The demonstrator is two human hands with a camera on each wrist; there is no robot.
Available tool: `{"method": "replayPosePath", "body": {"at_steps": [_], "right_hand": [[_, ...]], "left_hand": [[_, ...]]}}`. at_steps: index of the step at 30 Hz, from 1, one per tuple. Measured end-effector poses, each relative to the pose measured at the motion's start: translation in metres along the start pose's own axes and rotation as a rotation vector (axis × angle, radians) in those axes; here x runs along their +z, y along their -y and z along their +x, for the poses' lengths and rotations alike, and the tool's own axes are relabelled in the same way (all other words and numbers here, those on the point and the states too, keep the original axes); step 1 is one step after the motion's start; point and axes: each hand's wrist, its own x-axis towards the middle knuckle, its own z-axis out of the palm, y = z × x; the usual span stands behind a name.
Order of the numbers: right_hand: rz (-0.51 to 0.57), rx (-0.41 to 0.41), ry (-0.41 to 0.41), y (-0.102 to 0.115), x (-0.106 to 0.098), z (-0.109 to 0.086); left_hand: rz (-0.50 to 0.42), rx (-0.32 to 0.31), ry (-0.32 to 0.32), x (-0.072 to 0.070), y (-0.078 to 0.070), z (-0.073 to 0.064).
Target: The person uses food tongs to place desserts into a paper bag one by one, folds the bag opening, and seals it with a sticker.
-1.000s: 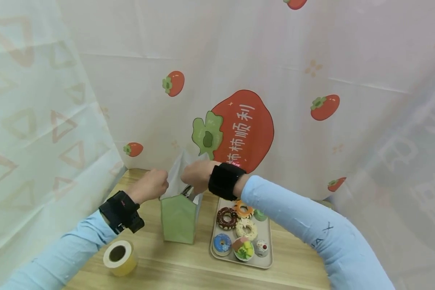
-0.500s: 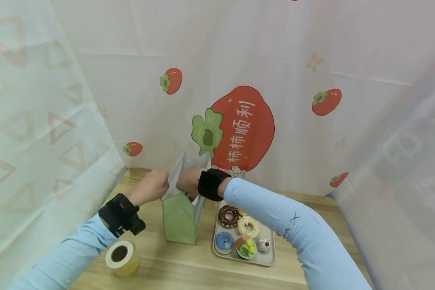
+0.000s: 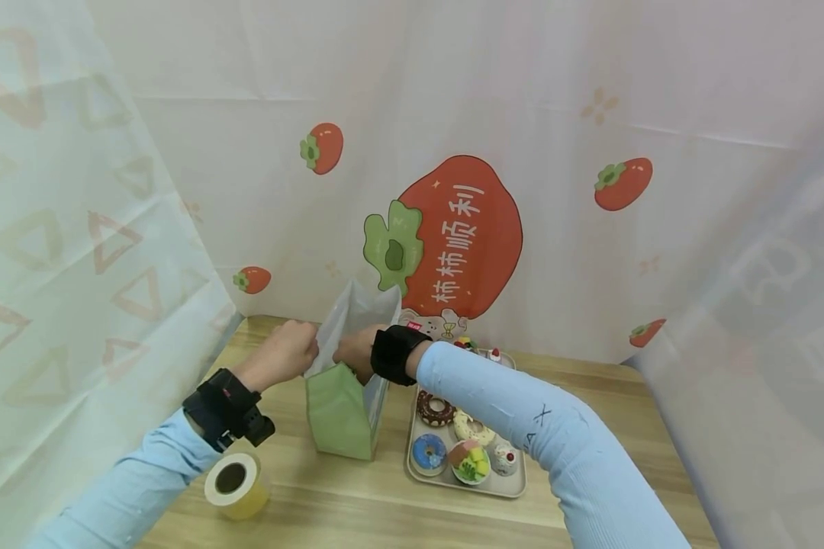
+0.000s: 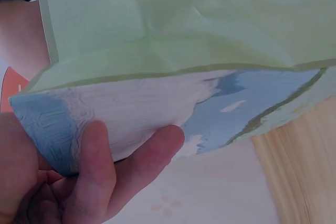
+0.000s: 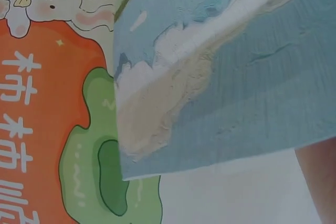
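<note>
A light green paper bag [image 3: 339, 415] stands upright on the table, its white inside showing at the open top. At the bag's left rim, my left hand [image 3: 284, 354] holds on with curled fingers. The left wrist view shows fingers [image 4: 97, 156] of that hand against the bag's blue-and-white painted side [image 4: 142, 103]. My right hand [image 3: 355, 352] reaches down into the bag mouth, its fingers hidden behind the green front. Only the painted side [image 5: 220, 77] fills most of the right wrist view, so whatever the right hand may hold cannot be seen.
Right of the bag is a beige tray [image 3: 467, 489] with a blue doughnut [image 3: 429, 454], a chocolate doughnut [image 3: 434, 408], a salad cup [image 3: 470, 461] and a cherry-topped cake [image 3: 504, 459]. A tape roll [image 3: 236, 488] stands below my left wrist. A printed curtain [image 3: 563, 290] hangs behind.
My right hand has moved lower and left into the bag; a dark shiny thing seen below it earlier is now hidden. The left hand stays at the rim. The tray's back shows more.
</note>
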Motion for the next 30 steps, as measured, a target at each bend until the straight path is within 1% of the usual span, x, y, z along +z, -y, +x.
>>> {"method": "replayPosePath", "body": {"at_steps": [3,6,8,10,12,13,16,17,19,22,26,28,30], "right_hand": [[-0.006,0.015,0.019,0.002,-0.004,-0.005],[-0.004,0.051,0.067,0.003,-0.01,-0.01],[-0.031,0.054,0.082,0.0,-0.015,-0.013],[-0.055,0.04,0.081,-0.003,-0.02,-0.018],[-0.073,0.023,0.051,-0.006,-0.025,-0.029],[-0.08,0.016,0.027,-0.007,-0.027,-0.035],[-0.044,0.028,-0.041,-0.013,-0.035,-0.06],[-0.027,0.031,-0.069,-0.015,-0.037,-0.069],[0.012,0.029,-0.126,-0.02,-0.039,-0.088],[0.107,0.037,-0.22,-0.026,-0.037,-0.115],[0.227,0.057,-0.351,-0.032,-0.027,-0.15],[0.285,0.062,-0.425,-0.035,-0.017,-0.165],[0.373,0.063,-0.512,-0.037,-0.002,-0.18]], "left_hand": [[-0.006,-0.002,0.002,-0.002,0.0,-0.001],[0.002,-0.002,0.005,-0.003,0.0,-0.002],[0.009,0.005,-0.003,-0.003,0.0,-0.003],[0.014,0.015,-0.011,-0.001,0.001,-0.004],[0.012,0.025,-0.016,0.0,0.002,-0.005],[0.013,0.031,-0.021,0.001,0.004,-0.005],[-0.001,0.041,-0.022,0.0,0.008,-0.005],[-0.007,0.036,-0.013,-0.001,0.009,-0.004],[-0.014,0.031,0.0,-0.004,0.01,-0.003],[-0.028,0.019,0.034,-0.008,0.01,-0.002],[-0.05,0.009,0.064,-0.009,0.009,-0.002],[-0.062,0.002,0.07,-0.009,0.008,-0.002],[-0.064,0.002,0.067,-0.008,0.007,-0.003]]}}
